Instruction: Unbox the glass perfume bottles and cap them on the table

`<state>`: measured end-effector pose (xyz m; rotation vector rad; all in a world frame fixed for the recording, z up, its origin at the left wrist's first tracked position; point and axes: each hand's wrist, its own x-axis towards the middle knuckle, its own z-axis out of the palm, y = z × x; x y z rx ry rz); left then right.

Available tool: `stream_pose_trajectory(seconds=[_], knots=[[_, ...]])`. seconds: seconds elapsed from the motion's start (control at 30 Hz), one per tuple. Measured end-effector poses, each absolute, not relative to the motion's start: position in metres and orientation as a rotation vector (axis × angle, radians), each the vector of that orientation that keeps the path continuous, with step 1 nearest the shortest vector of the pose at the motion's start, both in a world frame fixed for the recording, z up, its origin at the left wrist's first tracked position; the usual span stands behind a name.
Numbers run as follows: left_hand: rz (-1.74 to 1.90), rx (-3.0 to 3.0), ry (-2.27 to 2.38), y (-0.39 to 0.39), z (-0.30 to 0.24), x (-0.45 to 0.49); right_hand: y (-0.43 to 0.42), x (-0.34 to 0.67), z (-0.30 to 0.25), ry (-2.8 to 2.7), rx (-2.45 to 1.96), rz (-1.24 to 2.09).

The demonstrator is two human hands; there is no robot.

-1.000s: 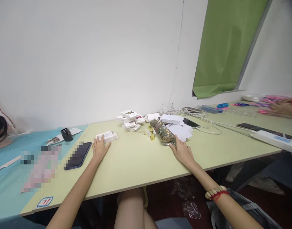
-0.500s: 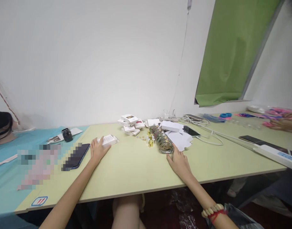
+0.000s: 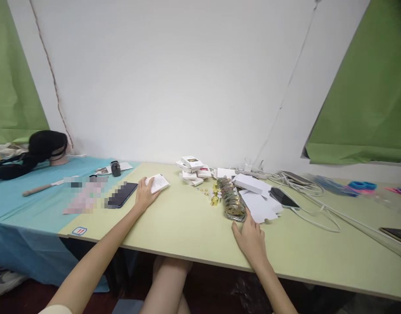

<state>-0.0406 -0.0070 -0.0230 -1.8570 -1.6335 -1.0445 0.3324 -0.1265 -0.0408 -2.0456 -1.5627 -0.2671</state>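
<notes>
My left hand [image 3: 144, 195] lies flat on the pale green table [image 3: 187, 226], fingers stretched out and fingertips on a small white box [image 3: 158, 182]. My right hand [image 3: 251, 237] rests flat on the table too, fingers apart, its fingertips touching the near end of a clear packet of small gold and green items [image 3: 233, 201]. Small yellow bottles [image 3: 214, 199] stand just left of that packet. A pile of small white boxes [image 3: 193, 170] sits further back between the two hands.
A dark phone [image 3: 123, 194] lies left of my left hand, beside a blue cloth [image 3: 30, 205] with a black jar [image 3: 115, 168] and a wigged mannequin head [image 3: 46, 148]. White flat cartons [image 3: 257, 200], another phone [image 3: 283, 197] and cables [image 3: 311, 192] lie to the right.
The view has swung to the left, bringing the mannequin head and left green sheet into sight. Both hands stay flat in the same places on the table.
</notes>
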Motion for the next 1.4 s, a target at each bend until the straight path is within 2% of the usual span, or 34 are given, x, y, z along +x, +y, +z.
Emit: stream_pose_trajectory(seconds=[0.2, 0.43, 0.67, 0.87, 0.97, 1.17, 1.27, 1.4], knots=[[-1.022, -2.017, -1.414, -0.011, -0.02, -0.038, -0.123, 0.343, -0.044, -1.546, -1.973, -0.088], [-1.321, -1.97, -1.533, -0.013, -0.023, -0.037, -0.121, 0.353, -0.046, -1.531, -1.876, 0.02], [-1.437, -2.045, -1.277, -0.012, -0.023, -0.038, -0.126, 0.352, -0.052, -1.536, -1.813, -0.006], [-1.301, -2.103, -1.459, -0.026, -0.019, -0.028, -0.141, 0.343, -0.035, -1.291, -1.575, -0.001], [-1.223, -2.228, -1.4, -0.05, -0.016, -0.006, -0.152, 0.324, -0.019, -1.266, -1.396, -0.01], [-1.164, -2.444, -1.25, -0.097, -0.012, 0.052, -0.183, 0.261, 0.006, -1.593, -1.024, 0.142], [-1.104, -2.518, -1.14, -0.103, -0.012, 0.067, -0.186, 0.253, 0.01, -1.688, -1.093, 0.117], [-1.219, -2.525, -1.066, -0.103, -0.014, 0.068, -0.176, 0.269, 0.008, -1.652, -1.382, 0.015]])
